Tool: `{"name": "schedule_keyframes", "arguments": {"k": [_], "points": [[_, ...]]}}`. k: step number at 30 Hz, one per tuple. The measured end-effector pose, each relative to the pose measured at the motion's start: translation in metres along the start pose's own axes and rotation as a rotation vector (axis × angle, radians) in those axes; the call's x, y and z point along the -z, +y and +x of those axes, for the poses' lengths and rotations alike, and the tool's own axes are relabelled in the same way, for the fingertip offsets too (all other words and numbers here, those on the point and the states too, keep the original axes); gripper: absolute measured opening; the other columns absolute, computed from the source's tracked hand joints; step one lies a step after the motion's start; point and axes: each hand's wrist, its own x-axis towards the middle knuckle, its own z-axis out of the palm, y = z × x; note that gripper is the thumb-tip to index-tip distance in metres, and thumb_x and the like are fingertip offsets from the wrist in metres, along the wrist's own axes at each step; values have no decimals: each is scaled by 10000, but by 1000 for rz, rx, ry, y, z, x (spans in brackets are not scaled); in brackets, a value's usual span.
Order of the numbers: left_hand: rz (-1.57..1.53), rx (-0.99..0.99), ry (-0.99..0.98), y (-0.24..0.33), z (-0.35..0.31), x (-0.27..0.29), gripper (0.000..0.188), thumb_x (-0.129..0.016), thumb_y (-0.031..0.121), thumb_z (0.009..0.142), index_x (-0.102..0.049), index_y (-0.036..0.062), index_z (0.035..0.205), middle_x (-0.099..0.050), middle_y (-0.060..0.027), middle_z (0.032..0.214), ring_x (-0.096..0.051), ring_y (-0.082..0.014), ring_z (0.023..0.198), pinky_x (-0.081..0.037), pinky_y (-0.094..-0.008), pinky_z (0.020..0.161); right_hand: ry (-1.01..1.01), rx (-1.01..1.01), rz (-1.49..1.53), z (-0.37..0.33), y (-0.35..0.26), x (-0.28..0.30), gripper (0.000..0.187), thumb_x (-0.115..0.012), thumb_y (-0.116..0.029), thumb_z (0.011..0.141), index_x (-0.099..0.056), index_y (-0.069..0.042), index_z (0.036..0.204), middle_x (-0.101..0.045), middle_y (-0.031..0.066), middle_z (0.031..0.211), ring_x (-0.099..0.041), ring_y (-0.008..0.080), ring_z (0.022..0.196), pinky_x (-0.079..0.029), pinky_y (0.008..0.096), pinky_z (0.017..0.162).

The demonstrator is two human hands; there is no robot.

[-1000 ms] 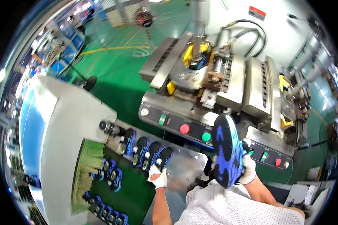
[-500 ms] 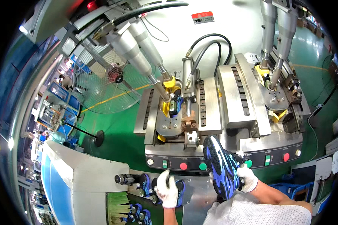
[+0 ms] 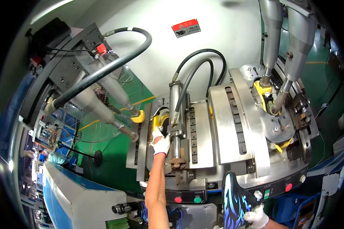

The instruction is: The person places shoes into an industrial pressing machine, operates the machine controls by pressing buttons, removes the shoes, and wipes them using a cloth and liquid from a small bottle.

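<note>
My left hand (image 3: 160, 143), in a white glove, reaches into the left station of the metal press. Its fingers close at a dark shoe (image 3: 165, 124) beside the yellow pad (image 3: 156, 121); the hand hides most of this shoe. In my right hand (image 3: 257, 218), also gloved, is a black sneaker with blue and purple flame-like markings (image 3: 235, 202). It stands toe up in front of the control panel (image 3: 233, 193). The left pair of press rods (image 3: 114, 118) is swung up and outward, a yellow pad (image 3: 138, 116) on one of them.
At the right station, press rods (image 3: 281, 89) point down onto yellow pads (image 3: 260, 91). More blue-black shoes (image 3: 176, 218) lie below the panel, beside a metal plate (image 3: 199, 215). A black hose (image 3: 103, 70) arcs over the left side. A fan (image 3: 99, 118) stands behind; a blue crate (image 3: 288, 210) sits right.
My left hand has gone from the shoes at the lower left up into the left station. The left rods have lifted away from the shoe there. My right hand still holds its sneaker, now lower in view.
</note>
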Motion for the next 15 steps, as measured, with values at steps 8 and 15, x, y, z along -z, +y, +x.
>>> {"name": "schedule_keyframes", "arguments": {"k": [8,15], "points": [[-128,127,-66,4,45,51,592,-796,311,791,-538,29,1244,-650,-216,1204,-630,-400,1135,-500,-477,956,185,54,-173,-5,-47,-24,236,-686,-97,897,-520,-132,733,-414,-60,636,-371,67,517,-271,277,467],[-514,78,276,13,-119,210,659,-841,212,755,-557,-29,1298,-675,-191,1116,-683,-298,1006,-534,-396,918,-28,53,300,64,-86,-95,439,-729,-141,878,-584,12,1263,-691,65,1037,-659,137,876,-554,295,791]]}}
